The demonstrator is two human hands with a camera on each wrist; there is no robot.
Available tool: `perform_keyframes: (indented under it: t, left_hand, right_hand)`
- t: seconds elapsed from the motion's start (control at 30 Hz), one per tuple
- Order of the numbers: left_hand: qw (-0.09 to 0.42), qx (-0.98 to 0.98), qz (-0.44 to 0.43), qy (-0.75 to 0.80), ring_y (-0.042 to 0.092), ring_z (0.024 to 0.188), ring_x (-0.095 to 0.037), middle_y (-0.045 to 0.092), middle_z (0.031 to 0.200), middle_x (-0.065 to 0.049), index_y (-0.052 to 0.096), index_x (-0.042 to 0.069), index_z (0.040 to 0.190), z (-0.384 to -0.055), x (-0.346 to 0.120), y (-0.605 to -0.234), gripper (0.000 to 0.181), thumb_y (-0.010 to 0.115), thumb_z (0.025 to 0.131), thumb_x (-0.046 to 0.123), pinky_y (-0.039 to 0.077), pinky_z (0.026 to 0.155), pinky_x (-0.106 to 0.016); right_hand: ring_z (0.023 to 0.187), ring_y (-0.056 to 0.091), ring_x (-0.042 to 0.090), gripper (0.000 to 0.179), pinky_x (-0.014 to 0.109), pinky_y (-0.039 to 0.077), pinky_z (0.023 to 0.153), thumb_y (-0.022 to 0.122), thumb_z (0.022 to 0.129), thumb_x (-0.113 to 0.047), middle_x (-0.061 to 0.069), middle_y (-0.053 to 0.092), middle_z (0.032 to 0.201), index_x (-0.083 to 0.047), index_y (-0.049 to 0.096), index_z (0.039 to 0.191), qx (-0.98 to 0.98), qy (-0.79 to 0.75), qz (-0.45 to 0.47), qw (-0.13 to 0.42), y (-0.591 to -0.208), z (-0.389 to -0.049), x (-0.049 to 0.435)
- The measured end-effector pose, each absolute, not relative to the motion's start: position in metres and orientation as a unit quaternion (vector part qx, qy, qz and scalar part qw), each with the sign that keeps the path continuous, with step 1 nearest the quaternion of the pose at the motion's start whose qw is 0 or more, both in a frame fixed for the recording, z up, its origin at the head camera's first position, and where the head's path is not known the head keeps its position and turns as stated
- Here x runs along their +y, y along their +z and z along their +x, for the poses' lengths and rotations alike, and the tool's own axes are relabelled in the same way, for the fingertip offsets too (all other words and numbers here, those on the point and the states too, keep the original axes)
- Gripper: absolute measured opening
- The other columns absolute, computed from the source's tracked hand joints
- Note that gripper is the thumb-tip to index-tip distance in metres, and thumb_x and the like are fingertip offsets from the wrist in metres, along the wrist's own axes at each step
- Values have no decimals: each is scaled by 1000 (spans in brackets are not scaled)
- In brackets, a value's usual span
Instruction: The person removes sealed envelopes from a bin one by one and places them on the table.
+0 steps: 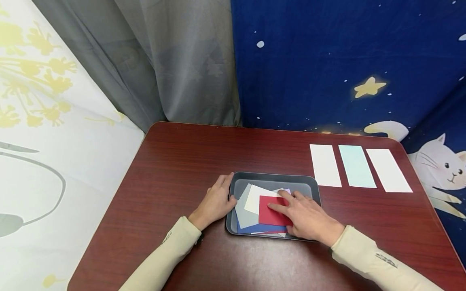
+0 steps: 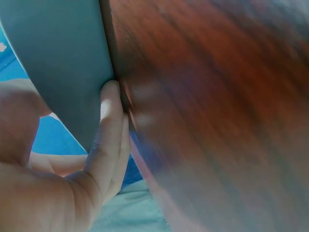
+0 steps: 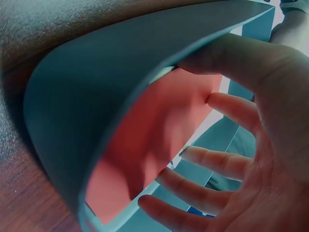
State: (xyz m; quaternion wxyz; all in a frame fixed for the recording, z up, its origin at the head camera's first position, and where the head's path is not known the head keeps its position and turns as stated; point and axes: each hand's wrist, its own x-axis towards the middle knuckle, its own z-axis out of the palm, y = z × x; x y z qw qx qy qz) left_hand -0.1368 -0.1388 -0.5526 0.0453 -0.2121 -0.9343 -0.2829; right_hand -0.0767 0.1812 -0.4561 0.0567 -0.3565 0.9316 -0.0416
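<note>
Red card (image 1: 267, 218), head view: We find it atop a loose pile inside the grey tray (image 1: 273, 176), long axis apparently running left to right; it lies to the right of the left hand (image 1: 214, 202) and beneath the right hand (image 1: 307, 216), the nearer one.
Pile beneath, head view: We see parts of a white card (image 1: 252, 200), a grey card (image 1: 245, 216) and a blue card (image 1: 251, 229).
Sleeve lettering, head view: Dark marks on the right sleeve (image 1: 356, 246) are too small for us to read.
Tray wall, left wrist view: We see the left hand holding it, fingers along the outside; the red card is out of sight.
Spread fingers, right wrist view: We see the right hand wide, index fingertip touching the red card, nothing gripped; we make out no writing.
</note>
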Motion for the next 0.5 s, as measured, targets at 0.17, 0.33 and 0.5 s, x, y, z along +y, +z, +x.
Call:
perform_keyframes:
  t: [0.17, 0.33, 0.5]
  left_hand:
    - [33, -933, -204, -294, 59, 81, -15, 59, 144, -13, 45, -1, 165, -134, -137, -546, 83, 71, 88, 17, 58, 77, -49]
    - [27, -932, -202, -301, 60, 81, -12, 59, 143, -11, 45, 1, 166, -136, -138, -552, 83, 71, 89, 17, 58, 73, -44]
    - [20, -931, -201, -305, 61, 82, -15, 60, 140, -16, 46, -7, 162, -125, -132, -518, 78, 70, 90, 11, 58, 74, -45]
  right_hand:
    - [114, 58, 38, 84, 52, 62, 81, 101, 72, -30, 18, 58, 146, -22, 70, 150, 931, -48, -360, 50, -456, -78, 182]
    - [111, 58, 36, 83, 49, 62, 78, 101, 71, -29, 17, 61, 142, -23, 71, 148, 930, -50, -362, 35, -456, -78, 184]
    - [109, 60, 35, 81, 49, 62, 81, 100, 72, -30, 16, 63, 136, -24, 72, 147, 930, -52, -365, 18, -451, -79, 187]
